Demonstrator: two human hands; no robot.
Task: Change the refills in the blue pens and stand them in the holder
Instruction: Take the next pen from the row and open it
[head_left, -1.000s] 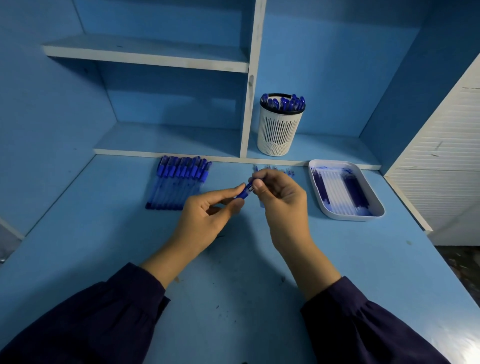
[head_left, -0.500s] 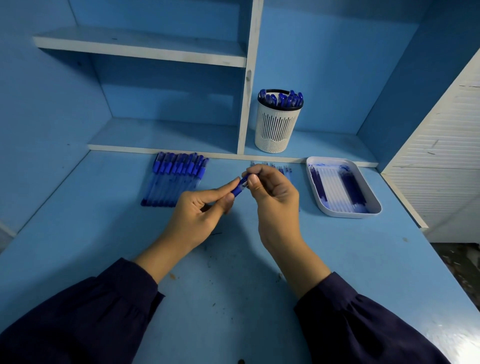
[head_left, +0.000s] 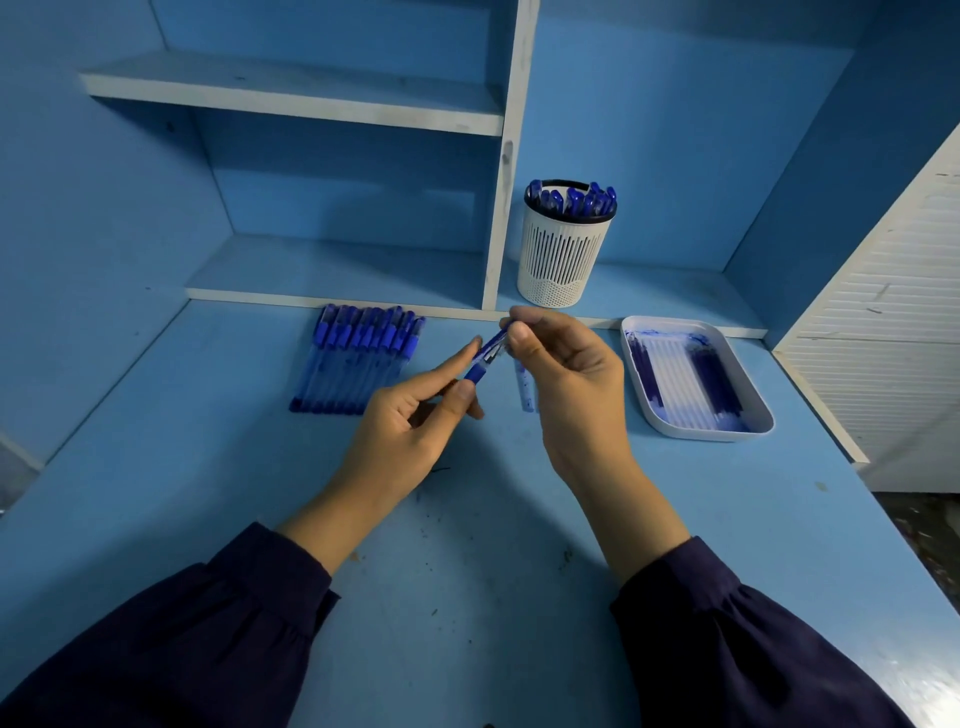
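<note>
Slim blue plastic pen (head_left: 485, 356) tilted above desk, pinched at either end by left hand (head_left: 410, 421) and right hand (head_left: 566, 374). Row of capped blue clear-barrelled pens (head_left: 358, 364) flat, side by side. White slotted cylindrical holder (head_left: 563, 260) upright on low shelf, blue-capped pens (head_left: 571, 200) standing inside. Thin blue-inked refills (head_left: 691, 379) lying in white rectangular tray (head_left: 696, 435).

Pen row (head_left: 358, 361) left on desk (head_left: 208, 467); tray (head_left: 696, 379) right; holder (head_left: 566, 249) behind on shelf (head_left: 665, 291).

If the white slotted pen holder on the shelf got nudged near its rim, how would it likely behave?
The pen holder stands taller than wide, with blue pens crowding its top, so it might tip rather than slide. Its slotted walls suggest it is probably light and stiff.
</note>
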